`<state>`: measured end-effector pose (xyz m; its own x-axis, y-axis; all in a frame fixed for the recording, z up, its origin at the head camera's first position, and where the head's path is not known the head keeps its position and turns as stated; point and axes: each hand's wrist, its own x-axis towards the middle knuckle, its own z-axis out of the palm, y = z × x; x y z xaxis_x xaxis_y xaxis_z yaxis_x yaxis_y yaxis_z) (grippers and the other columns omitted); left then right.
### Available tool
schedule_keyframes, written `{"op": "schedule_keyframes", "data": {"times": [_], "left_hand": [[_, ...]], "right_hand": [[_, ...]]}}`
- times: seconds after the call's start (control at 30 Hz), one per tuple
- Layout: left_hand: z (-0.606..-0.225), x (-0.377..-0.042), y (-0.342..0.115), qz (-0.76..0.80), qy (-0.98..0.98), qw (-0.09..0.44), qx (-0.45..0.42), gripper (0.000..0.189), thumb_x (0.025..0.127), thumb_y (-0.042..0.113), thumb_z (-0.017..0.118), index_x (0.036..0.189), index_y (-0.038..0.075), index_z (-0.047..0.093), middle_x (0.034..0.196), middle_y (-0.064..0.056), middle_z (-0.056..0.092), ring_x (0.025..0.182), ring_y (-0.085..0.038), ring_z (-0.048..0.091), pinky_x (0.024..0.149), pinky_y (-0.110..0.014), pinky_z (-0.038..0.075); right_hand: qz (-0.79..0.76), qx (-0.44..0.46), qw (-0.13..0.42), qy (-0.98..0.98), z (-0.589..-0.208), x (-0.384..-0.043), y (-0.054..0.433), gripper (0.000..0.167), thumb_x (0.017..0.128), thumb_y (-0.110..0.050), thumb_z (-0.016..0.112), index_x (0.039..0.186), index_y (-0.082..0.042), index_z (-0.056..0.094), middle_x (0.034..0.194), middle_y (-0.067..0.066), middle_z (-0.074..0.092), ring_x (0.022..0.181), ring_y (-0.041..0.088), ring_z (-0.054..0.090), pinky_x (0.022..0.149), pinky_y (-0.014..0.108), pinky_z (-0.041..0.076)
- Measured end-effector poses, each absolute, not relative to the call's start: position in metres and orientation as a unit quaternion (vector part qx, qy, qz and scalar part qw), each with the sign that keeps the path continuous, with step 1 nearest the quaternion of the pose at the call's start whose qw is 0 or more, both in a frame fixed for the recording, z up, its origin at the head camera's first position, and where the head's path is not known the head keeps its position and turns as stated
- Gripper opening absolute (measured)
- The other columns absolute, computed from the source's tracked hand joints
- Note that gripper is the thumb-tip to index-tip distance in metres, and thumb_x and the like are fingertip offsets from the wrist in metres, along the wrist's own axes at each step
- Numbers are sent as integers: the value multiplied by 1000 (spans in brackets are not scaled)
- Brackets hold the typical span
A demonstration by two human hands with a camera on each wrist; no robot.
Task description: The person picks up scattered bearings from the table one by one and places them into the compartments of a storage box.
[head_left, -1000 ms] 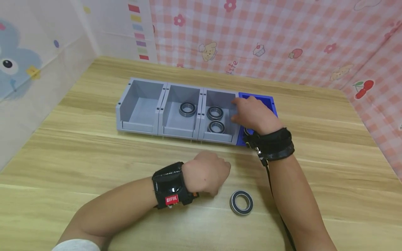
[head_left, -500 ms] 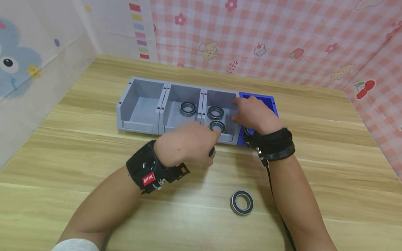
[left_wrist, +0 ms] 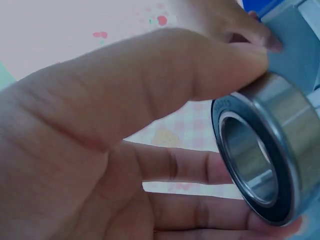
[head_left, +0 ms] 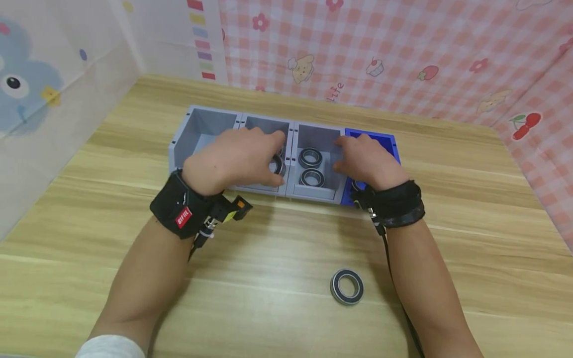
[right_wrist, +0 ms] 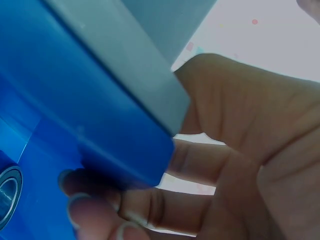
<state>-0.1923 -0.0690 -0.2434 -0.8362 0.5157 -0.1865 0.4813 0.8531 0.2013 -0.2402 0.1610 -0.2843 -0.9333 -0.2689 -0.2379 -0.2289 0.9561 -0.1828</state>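
Observation:
In the head view my left hand (head_left: 233, 159) is over the second grey bin (head_left: 264, 123). Its thumb and fingers pinch a ball bearing (left_wrist: 292, 125), a steel ring with a black seal, held tilted. Another bearing inside that bin is mostly covered by the hand. My right hand (head_left: 369, 161) grips the adjoining walls of the third grey bin (head_left: 320, 132) and the blue bin (head_left: 389, 144). Its fingers reach into the blue side, as the right wrist view shows. Two bearings, a rear one (head_left: 310, 166) and a front one (head_left: 312, 186), lie in the third bin.
A loose bearing (head_left: 336, 287) lies flat on the wooden table (head_left: 277, 308) in front of the bins. Inside the blue bin sits a bearing (right_wrist: 17, 175). The leftmost grey bin (head_left: 178, 144) is partly behind my left hand. Patterned cloth walls (head_left: 380, 30) enclose the table.
My left hand has moved from the table up and left to over the second grey bin, carrying the bearing. My right hand has stayed on the bin walls.

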Motion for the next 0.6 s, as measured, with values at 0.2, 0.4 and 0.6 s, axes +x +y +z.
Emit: {"op": "schedule_keyframes", "data": {"times": [0.2, 0.4, 0.6], "left_hand": [[-244, -204, -75, 109, 955, 118, 250, 42, 82, 36, 74, 106, 12, 51, 88, -3, 58, 76, -21, 53, 63, -35, 41], [-252, -214, -78, 117, 956, 114, 245, 46, 82, 35, 75, 114, 11, 52, 93, -2, 59, 80, -21, 54, 68, -35, 44], [-263, -225, -79, 113, 957, 117, 239, 49, 82, 35, 75, 119, 11, 53, 98, -2, 59, 86, -21, 55, 74, -37, 45]], "right_hand": [[-75, -125, 132, 981, -281, -240, 162, 54, 89, -17, 61, 139, -1, 47, 124, 21, 57, 90, 28, 59, 84, 45, 48], [-77, -129, 130, 980, -279, -239, 162, 53, 89, -15, 60, 138, 0, 47, 121, 22, 58, 86, 28, 59, 80, 43, 49], [-78, -135, 133, 979, -281, -238, 161, 53, 90, -16, 60, 139, 0, 46, 113, 20, 60, 80, 27, 59, 73, 40, 48]]}}
